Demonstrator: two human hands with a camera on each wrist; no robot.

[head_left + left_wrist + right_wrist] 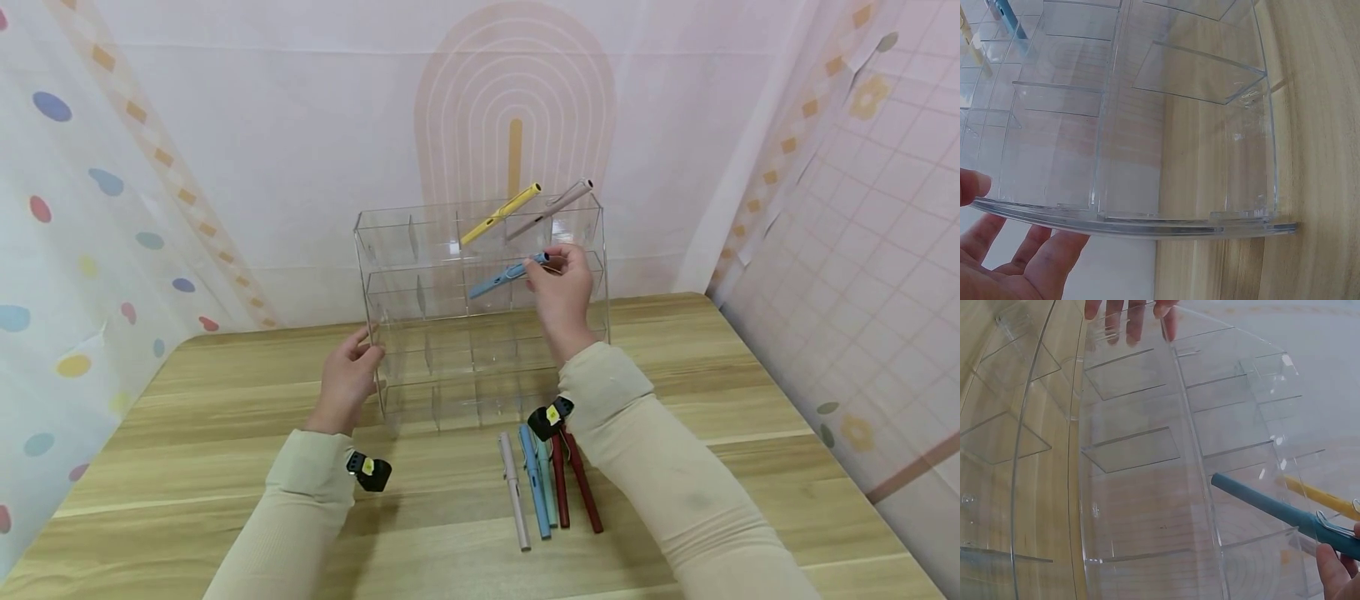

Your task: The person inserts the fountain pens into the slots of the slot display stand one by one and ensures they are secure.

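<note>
Clock laid on the rack [450,317], as the wearer faces it; it stands upright on the table [225,417]. Left hand [348,379] at eight, gripping its side. Right hand [564,292] between two and three, pinching the blue pen [506,277] by its upper end. Pen at about one-thirty, second tier, lower end toward eight; can't tell if it touches. Yellow pen [501,214] and grey pen [550,210], near twelve-thirty and one, lean similarly. My judgement: brace firmly, match that slant, seat the low end before loosening. Loose pens [535,483] at five.
</note>
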